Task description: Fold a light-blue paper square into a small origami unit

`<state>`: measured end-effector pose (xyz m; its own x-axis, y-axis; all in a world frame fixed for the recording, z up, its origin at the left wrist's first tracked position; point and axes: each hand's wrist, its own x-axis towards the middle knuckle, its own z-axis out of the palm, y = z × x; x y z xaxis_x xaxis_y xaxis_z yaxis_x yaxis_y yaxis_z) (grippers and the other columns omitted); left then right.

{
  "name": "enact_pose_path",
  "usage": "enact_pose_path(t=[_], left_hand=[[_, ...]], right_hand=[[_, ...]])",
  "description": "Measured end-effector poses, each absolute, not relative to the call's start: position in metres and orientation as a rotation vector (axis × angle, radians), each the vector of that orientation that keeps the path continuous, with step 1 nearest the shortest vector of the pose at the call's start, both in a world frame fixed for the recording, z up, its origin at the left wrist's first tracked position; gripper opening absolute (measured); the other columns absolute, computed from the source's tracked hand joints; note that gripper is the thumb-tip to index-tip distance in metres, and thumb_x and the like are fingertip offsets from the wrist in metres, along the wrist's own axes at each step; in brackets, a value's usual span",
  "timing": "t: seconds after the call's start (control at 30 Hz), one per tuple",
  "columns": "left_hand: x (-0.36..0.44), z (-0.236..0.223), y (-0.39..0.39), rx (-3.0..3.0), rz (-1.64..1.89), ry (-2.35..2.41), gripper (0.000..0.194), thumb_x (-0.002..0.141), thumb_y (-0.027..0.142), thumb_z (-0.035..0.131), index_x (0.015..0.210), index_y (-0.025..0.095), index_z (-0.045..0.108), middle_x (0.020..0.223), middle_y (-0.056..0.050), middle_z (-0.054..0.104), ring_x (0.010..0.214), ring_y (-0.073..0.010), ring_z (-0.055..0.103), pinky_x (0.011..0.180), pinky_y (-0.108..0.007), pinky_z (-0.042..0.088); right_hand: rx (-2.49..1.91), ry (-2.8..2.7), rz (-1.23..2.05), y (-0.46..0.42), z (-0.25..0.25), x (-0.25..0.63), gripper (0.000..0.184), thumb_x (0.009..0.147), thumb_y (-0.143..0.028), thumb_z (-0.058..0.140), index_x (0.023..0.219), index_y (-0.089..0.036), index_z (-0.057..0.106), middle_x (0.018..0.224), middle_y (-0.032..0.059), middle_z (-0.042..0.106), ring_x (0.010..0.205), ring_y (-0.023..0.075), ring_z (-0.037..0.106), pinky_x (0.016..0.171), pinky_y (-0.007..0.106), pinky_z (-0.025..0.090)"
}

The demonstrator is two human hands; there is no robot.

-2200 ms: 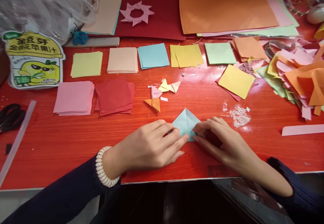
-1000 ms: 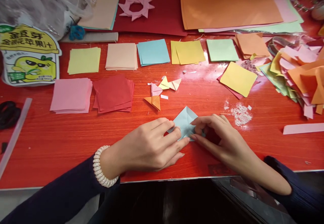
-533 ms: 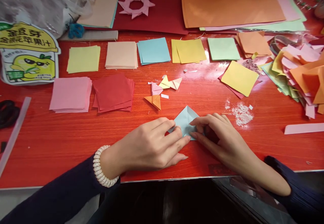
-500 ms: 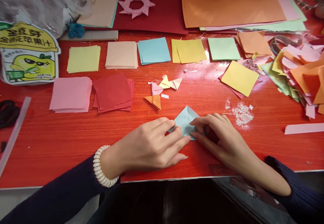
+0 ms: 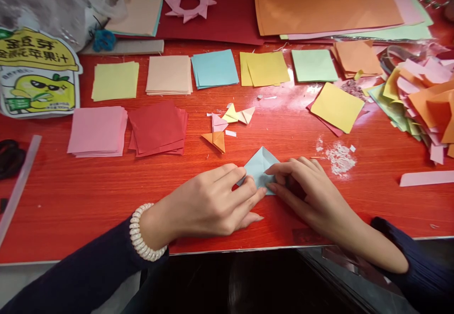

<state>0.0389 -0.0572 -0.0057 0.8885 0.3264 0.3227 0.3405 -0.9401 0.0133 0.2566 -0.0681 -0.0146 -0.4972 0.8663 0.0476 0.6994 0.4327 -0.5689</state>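
A dark navy left sleeve [image 5: 83, 266] at the lower left of the frame, a pearly, pale coiled bracelet [image 5: 136, 238] at its edge, and a matching ribbed right sleeve [image 5: 423, 266] at lower right.

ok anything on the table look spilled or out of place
White bits lie scattered on the red table, just beyond the right hand, like a small spill. Farther right, paper scraps lie in a jumbled heap, unlike the tidy green stack.
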Motion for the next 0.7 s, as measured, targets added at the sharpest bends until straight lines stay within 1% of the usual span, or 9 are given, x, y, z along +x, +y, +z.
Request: enact_pose_path(t=[0.33,0.5,0.7], left_hand=[[0.0381,-0.0047,-0.0599,-3.002,-0.503,-0.537,0.039,0.086,0.038,0.048,0.107,0.008,0.06,0.093,-0.01,0.064,0.087,-0.0246,0.06,0.075,-0.037,0.051],[0.0386,-0.005,-0.0593,-2.993,-0.511,-0.534,0.039,0.086,0.04,0.047,0.105,0.009,0.06,0.093,-0.01,0.063,0.087,-0.0238,0.06,0.075,-0.036,0.051],[0.0377,-0.0046,-0.0593,-2.998,-0.488,-0.527,0.039,0.086,0.039,0.047,0.106,0.009,0.06,0.093,-0.01,0.063,0.088,-0.0243,0.06,0.076,-0.036,0.051]], right_hand=[[-1.324,-2.393,0.653,-0.068,-0.0139,0.2564,0.007,0.086,-0.022,0.049,0.092,-0.018,0.052,0.072,0.0007,0.053,0.071,0.0159,0.047,0.065,0.03,0.031],[-1.35,-2.38,0.669,-0.068,-0.0148,0.2552,0.009,0.087,-0.024,0.049,0.092,-0.018,0.052,0.069,-0.0003,0.052,0.069,0.0153,0.047,0.065,0.03,0.031],[-1.345,-2.388,0.651,-0.0679,-0.0158,0.2551,0.008,0.087,-0.022,0.049,0.094,-0.019,0.052,0.071,0.0,0.053,0.07,0.0154,0.046,0.066,0.031,0.031]])
